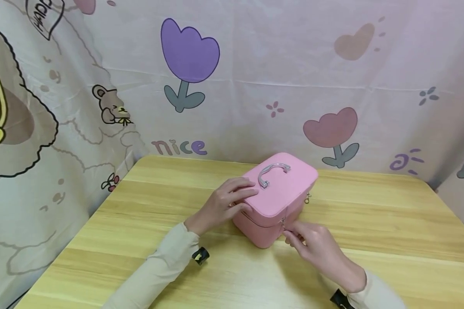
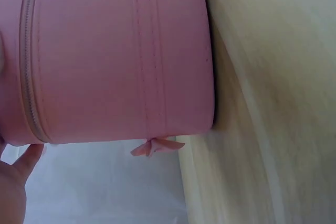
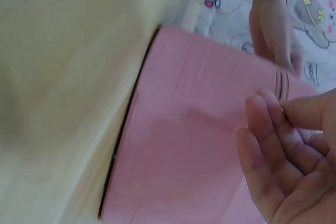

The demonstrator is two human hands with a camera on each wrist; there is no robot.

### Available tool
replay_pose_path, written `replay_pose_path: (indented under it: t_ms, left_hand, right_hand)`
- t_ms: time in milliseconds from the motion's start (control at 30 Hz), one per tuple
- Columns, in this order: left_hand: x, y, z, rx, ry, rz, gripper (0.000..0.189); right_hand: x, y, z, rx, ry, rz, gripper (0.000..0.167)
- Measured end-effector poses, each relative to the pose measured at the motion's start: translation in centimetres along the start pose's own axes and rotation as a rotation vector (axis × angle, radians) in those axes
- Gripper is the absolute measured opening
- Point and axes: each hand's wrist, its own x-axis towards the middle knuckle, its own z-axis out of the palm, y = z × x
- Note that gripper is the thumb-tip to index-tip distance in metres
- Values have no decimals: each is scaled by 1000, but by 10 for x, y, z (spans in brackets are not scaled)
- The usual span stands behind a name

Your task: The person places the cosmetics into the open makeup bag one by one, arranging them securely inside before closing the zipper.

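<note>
A pink zippered case (image 1: pixel 278 197) with a silver carrying handle (image 1: pixel 272 172) on its lid stands on the wooden table. My left hand (image 1: pixel 232 197) rests on the lid's left edge, fingers spread over the top. At the near right corner, my right hand (image 1: pixel 313 244) pinches the zipper pull (image 1: pixel 282 222) between thumb and index finger. In the right wrist view the other fingers of that right hand (image 3: pixel 283 150) curl loosely beside the case wall. The left wrist view shows the zipper (image 2: pixel 27 61) closed along that side and a small pink bow (image 2: pixel 157 146) lower down.
A second zipper pull (image 1: pixel 307 198) hangs at the case's right side. The wooden table (image 1: pixel 158 193) extends around the case. Behind it hangs a curtain (image 1: pixel 255 56) printed with flowers and bears. Black bands (image 1: pixel 200 255) sit at both wrists.
</note>
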Motion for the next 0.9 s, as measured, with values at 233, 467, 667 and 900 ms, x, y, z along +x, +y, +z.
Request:
replay_pose_path:
  t_ms: [233, 467, 667, 900]
  left_hand:
    - [-1, 0, 1, 5, 3, 21, 37]
    - [0, 0, 1, -9, 33, 25, 39]
    - [-1, 1, 4, -15, 44, 12, 39]
    - [-1, 10, 8, 59, 84, -20, 39]
  right_hand:
    - [1, -5, 5, 18, -1, -10, 19]
    - [1, -10, 7, 26, -9, -11, 13]
    - [2, -14, 10, 30, -10, -26, 14]
    - [1, -17, 13, 32, -11, -54, 7]
